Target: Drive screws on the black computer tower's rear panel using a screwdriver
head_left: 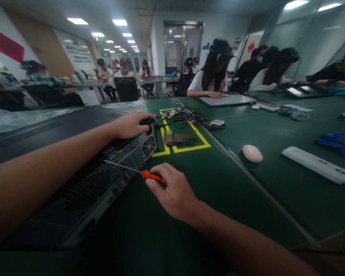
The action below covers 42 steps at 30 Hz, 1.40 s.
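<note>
A black computer case [74, 153] lies on its side on a green desk [218, 191], its rear panel of vent grilles, a round fan grille and ports facing the right hand. The left hand [132, 124] grips the case's far upper corner, fingers curled over the edge. The right hand [172, 191] pinches a screwdriver [132, 170] with an orange handle, its thin metal tip touching the rear panel. Beyond, a yellow-taped square [186, 143] holds tangled cables [186, 115].

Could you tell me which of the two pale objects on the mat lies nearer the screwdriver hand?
The small oval one; the long white bar lies farther off to the right.
</note>
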{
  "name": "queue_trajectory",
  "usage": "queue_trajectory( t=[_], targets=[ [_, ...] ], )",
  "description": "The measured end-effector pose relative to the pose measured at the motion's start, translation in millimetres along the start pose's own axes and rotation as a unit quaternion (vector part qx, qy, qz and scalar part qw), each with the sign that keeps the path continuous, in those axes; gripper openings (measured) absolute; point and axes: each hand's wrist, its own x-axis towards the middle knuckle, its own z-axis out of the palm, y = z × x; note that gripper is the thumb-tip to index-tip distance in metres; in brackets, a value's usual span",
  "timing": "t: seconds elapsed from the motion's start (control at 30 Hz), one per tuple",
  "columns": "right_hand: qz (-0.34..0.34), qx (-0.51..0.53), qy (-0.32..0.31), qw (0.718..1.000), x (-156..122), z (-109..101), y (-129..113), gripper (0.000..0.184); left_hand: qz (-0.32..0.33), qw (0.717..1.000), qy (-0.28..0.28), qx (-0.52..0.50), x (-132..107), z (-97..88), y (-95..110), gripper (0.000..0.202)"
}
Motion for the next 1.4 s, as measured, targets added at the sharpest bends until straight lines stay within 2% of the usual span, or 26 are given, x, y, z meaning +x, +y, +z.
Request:
queue_trajectory(
  t=[0.43,0.67,1.4],
  targets=[
    [0.013,0.027,-0.022,0.999,-1.0,2.3,1.2,0.025,0.004,1.000,-0.002,-0.004,1.2,0.7,-2.8,0.071],
    [0.008,0.011,-0.022,1.000,-0.2,2.3,2.1,0.010,0.008,1.000,-0.001,-0.006,0.1,0.4,-2.9,0.068],
    [0.011,0.014,-0.021,1.000,0.1,2.9,3.1,0.009,-0.005,1.000,-0.012,0.010,-0.5,-1.2,4.1,0.075]
  ],
)
